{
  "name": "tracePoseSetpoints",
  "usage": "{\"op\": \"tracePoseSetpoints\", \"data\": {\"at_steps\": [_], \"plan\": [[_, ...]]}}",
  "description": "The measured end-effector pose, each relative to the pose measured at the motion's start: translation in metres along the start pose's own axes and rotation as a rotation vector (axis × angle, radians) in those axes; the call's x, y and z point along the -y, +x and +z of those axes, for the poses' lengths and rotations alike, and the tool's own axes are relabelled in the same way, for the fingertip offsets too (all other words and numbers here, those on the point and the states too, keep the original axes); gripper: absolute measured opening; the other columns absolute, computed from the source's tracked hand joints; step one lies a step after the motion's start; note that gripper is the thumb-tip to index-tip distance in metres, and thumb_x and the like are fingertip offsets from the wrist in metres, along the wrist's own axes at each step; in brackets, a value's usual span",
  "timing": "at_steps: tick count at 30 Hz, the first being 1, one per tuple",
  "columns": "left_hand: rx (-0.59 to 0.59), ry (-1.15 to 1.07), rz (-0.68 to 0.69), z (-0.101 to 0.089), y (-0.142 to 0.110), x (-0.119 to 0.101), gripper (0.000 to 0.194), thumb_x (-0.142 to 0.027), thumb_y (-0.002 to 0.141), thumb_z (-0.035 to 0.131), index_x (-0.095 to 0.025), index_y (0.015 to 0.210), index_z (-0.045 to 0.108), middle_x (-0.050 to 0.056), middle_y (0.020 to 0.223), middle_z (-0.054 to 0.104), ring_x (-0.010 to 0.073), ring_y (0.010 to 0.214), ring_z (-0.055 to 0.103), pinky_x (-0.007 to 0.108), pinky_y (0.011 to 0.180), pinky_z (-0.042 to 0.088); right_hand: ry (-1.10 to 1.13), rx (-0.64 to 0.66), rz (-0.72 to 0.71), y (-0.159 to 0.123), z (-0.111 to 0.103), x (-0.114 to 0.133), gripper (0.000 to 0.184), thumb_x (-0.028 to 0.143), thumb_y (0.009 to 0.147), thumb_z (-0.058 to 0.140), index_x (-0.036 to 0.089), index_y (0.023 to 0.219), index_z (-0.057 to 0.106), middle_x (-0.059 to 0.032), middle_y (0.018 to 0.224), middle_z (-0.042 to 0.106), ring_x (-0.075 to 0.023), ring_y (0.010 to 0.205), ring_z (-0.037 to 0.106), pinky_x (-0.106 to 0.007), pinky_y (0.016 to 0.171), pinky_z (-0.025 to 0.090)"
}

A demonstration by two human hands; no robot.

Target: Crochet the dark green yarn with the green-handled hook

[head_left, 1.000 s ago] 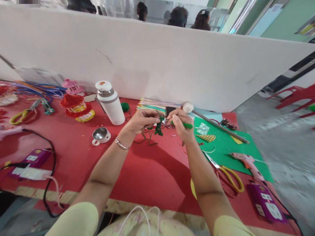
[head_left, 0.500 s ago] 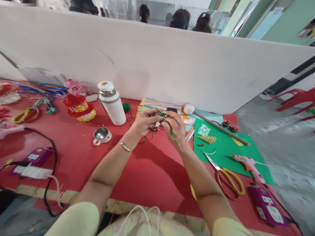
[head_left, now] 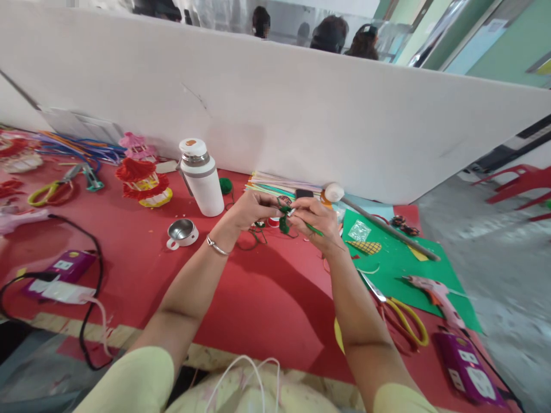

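My left hand (head_left: 253,211) is closed, pinching a small dark green crocheted piece (head_left: 284,222) between thumb and fingers. Close beside it on the right, my right hand (head_left: 319,221) grips a crochet hook (head_left: 314,229) with a green handle. The hook's working tip is hidden by fingers and yarn. Dark green yarn (head_left: 253,245) trails in loose curls on the red table below my left hand. Its ball of green yarn (head_left: 225,185) sits behind, next to the white thermos (head_left: 206,186).
A metal cup (head_left: 181,232) and red-and-yellow yarn models (head_left: 144,183) lie to the left. On the right are scissors (head_left: 400,315), a pink glue gun (head_left: 437,292), a green sheet (head_left: 424,275) and a purple power strip (head_left: 467,367). A white partition (head_left: 279,115) stands behind.
My hands have drawn slightly apart, and my right hand has moved right. The hook has turned flatter, and the green piece now hangs more visibly between my hands. The view has shifted slightly.
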State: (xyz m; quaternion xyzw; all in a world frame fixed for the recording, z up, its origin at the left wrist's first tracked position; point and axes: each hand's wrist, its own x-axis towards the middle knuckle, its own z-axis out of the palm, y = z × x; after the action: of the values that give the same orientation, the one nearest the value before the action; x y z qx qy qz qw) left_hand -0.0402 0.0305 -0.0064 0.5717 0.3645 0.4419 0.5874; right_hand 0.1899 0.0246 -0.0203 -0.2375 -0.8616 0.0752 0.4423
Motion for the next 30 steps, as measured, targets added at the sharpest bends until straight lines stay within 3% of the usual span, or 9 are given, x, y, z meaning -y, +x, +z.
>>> {"op": "tracePoseSetpoints", "data": {"at_steps": [4,7,11,15,18,21,25,27,30], "plan": [[-0.033,0.190,0.037,0.001,-0.002,-0.003,0.009,-0.017,0.065,0.082,-0.014,0.073,0.082,0.001,0.062,0.066,0.0075,0.054,0.047,0.022,0.050,0.031,0.067,0.076,0.057,0.003,-0.006,0.002,0.018,0.028,0.101,0.065,0.024,0.093,0.080,-0.0071,0.114,0.077,-0.0202,0.101,0.074,-0.037,0.090,0.059],[-0.003,0.228,0.013,0.001,-0.003,-0.005,0.011,-0.017,0.066,0.079,-0.014,0.076,0.084,0.001,0.062,0.066,0.0080,0.053,0.048,0.022,0.050,0.032,0.200,0.055,0.164,0.004,-0.008,0.003,0.030,0.032,0.103,0.061,0.022,0.080,0.079,-0.0070,0.104,0.076,-0.0181,0.093,0.072,-0.034,0.085,0.058],[0.037,0.162,-0.038,0.001,-0.005,-0.006,0.009,-0.018,0.065,0.076,-0.014,0.071,0.082,0.000,0.055,0.061,0.0073,0.048,0.044,0.022,0.047,0.028,0.450,-0.002,0.385,0.004,-0.007,0.004,0.042,0.039,0.101,0.060,0.019,0.068,0.076,-0.0069,0.095,0.075,-0.0152,0.080,0.068,-0.030,0.071,0.054],[0.066,0.048,-0.039,0.010,-0.006,-0.005,0.006,-0.017,0.065,0.072,-0.014,0.061,0.075,-0.001,0.049,0.053,0.0069,0.046,0.041,0.023,0.046,0.027,0.844,-0.103,0.687,0.007,0.004,0.006,0.033,0.046,0.090,0.065,0.020,0.071,0.072,-0.0021,0.072,0.066,-0.0123,0.060,0.055,-0.024,0.050,0.038],[0.067,0.001,0.043,0.018,-0.006,-0.003,0.013,-0.016,0.067,0.068,-0.015,0.054,0.068,-0.001,0.053,0.052,0.0066,0.049,0.044,0.022,0.049,0.031,1.044,-0.119,0.862,0.010,0.013,0.008,0.030,0.051,0.079,0.067,0.020,0.076,0.070,0.0017,0.060,0.056,-0.0115,0.052,0.045,-0.023,0.046,0.031],[0.009,-0.037,0.104,0.022,-0.006,-0.002,0.006,-0.015,0.068,0.071,-0.014,0.068,0.077,0.002,0.070,0.065,0.0080,0.055,0.052,0.023,0.052,0.038,1.099,-0.143,0.898,0.013,0.014,0.008,0.030,0.051,0.076,0.069,0.021,0.078,0.069,0.0033,0.057,0.052,-0.0115,0.052,0.043,-0.023,0.047,0.033],[0.029,-0.159,0.053,0.017,-0.006,-0.006,0.032,-0.020,0.066,0.082,-0.013,0.097,0.083,0.006,0.077,0.073,0.0129,0.065,0.063,0.026,0.060,0.049,1.132,-0.172,0.855,0.012,0.012,0.007,0.028,0.050,0.078,0.070,0.022,0.080,0.067,0.0039,0.056,0.050,-0.0126,0.054,0.045,-0.024,0.052,0.039],[0.075,-0.242,0.024,0.013,-0.006,-0.008,0.039,-0.024,0.067,0.084,-0.011,0.103,0.083,0.006,0.073,0.072,0.0128,0.062,0.062,0.025,0.058,0.048,1.120,-0.150,0.832,0.012,0.012,0.008,0.026,0.048,0.079,0.070,0.023,0.083,0.068,0.0045,0.055,0.049,-0.0132,0.055,0.045,-0.025,0.052,0.039],[0.133,-0.329,0.012,0.009,-0.005,-0.008,0.045,-0.030,0.069,0.085,-0.014,0.110,0.082,0.007,0.085,0.075,0.0083,0.056,0.057,0.021,0.050,0.041,1.085,-0.138,0.805,0.010,0.013,0.008,0.026,0.048,0.079,0.069,0.023,0.083,0.069,0.0035,0.060,0.050,-0.0132,0.056,0.046,-0.025,0.052,0.037]]}}
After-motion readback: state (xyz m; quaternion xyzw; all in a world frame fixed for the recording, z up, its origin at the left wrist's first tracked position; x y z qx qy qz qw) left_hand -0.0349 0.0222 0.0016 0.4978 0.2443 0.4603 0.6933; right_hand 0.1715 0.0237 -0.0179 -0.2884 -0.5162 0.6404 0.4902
